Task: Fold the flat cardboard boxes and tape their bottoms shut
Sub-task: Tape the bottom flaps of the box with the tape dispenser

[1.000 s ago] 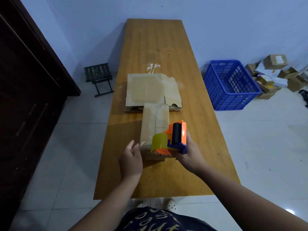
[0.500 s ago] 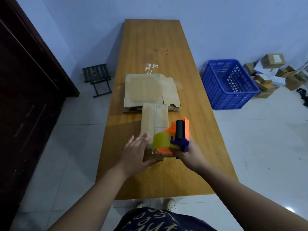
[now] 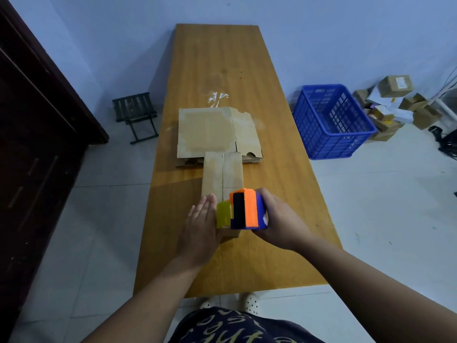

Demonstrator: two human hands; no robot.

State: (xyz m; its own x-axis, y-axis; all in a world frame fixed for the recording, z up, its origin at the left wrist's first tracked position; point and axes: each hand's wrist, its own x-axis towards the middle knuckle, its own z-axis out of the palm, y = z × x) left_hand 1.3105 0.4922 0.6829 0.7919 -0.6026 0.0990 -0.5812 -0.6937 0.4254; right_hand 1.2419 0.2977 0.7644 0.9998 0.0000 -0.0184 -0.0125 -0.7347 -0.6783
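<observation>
Taping step, I judge — the left hand (image 3: 201, 226), fingers straight, presses the folded box (image 3: 222, 174) lying lengthwise toward the desk's (image 3: 222, 58) near edge while the right hand (image 3: 274, 219) grips the tape dispenser (image 3: 244, 210) at its near end — next calls for a steady pull along the seam.

The setting is a small packing room. A long orange-brown wooden surface (image 3: 222, 58) carries a stack of flat brown cardboard blanks (image 3: 210, 129), and an orange-and-blue plastic tape dispenser (image 3: 247, 210) is held above it. A blue perforated plastic crate (image 3: 331, 144) and a heap of small brown cardboard parcels (image 3: 395, 85) stand on the white tiled floor (image 3: 371, 206).
</observation>
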